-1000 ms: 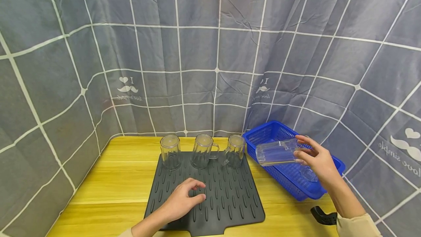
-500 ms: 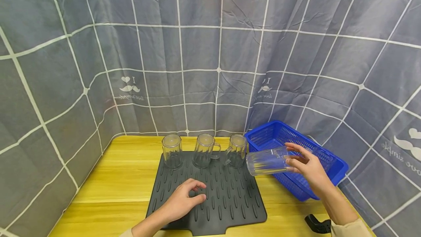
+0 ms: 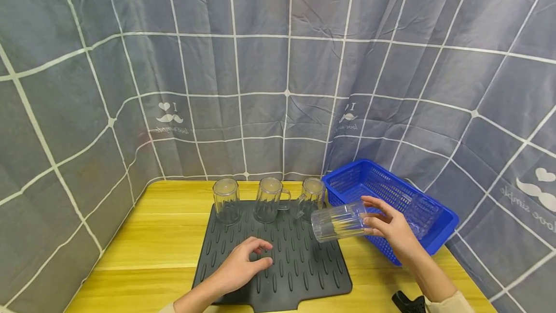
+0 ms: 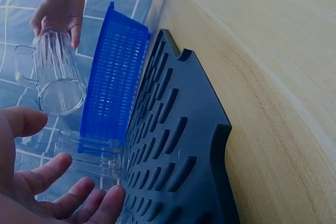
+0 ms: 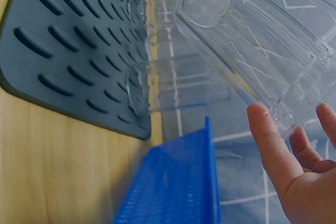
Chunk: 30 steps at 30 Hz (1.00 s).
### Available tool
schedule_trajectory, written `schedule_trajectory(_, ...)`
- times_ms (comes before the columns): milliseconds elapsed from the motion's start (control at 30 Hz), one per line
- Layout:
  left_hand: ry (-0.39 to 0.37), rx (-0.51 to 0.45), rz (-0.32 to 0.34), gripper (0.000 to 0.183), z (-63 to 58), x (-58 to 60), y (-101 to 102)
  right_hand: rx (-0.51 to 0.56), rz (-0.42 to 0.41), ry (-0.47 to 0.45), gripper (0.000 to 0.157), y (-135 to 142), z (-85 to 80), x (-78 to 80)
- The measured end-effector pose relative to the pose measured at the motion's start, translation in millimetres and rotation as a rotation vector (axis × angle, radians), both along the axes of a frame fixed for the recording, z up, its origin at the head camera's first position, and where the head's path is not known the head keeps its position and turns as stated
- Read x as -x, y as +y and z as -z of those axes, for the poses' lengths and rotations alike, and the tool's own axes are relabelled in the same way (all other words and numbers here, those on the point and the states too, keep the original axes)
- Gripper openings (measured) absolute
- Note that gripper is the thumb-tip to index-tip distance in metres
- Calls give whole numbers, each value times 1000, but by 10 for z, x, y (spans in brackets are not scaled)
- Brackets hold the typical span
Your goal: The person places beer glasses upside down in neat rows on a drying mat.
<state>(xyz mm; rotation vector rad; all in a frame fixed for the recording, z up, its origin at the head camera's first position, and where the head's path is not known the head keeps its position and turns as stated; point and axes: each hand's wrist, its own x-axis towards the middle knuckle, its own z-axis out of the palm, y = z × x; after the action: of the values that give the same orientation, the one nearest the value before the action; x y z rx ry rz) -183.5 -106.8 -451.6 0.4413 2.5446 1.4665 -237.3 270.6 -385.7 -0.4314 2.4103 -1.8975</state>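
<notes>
My right hand (image 3: 393, 228) holds a clear glass mug (image 3: 339, 222) by one end, between thumb and fingertips. The mug lies nearly sideways in the air over the right edge of a black ribbed mat (image 3: 295, 274); its handle (image 4: 25, 66) shows in the left wrist view. My left hand (image 3: 239, 264) hovers over the mat's near part with fingers relaxed and nothing in them. Along the mat's far edge stand three more glass mugs, a left one (image 3: 227, 202), a middle one (image 3: 267, 199) and a right one (image 3: 312, 197), just behind the held mug.
A blue perforated basket (image 3: 347, 173) stands right of the mat, with clear glassware (image 3: 421, 214) inside. A black curved object (image 3: 408, 302) is beside the right forearm. Behind the wooden table (image 3: 143, 235) hangs a grey checked curtain (image 3: 260, 66).
My right hand has carried the mug leftward and towards me, from above the basket to the mat's right edge. The left hand stays in place.
</notes>
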Motion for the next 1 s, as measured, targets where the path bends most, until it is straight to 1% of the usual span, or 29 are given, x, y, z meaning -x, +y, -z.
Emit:
schedule_trajectory(233,-10,-5,-9,29,8,-13,8,16,-13,-28,50,-132,121,-7)
schedule_trajectory(367,-11,-15,-7,30,9,-10,24,65,-30,-57,51,-190,178,-8)
schedule_trajectory(633,-6,-22,-13,33,9,-7,43,116,-52,-121,49,-300,264,-15)
schedule_trajectory(833,0,-44,-10,36,-15,-11,57,154,-93,-127,50,-391,329,-38)
schedule_trajectory(1000,0,-77,-14,43,-8,-23,75,174,-113,-137,53,-478,381,-61)
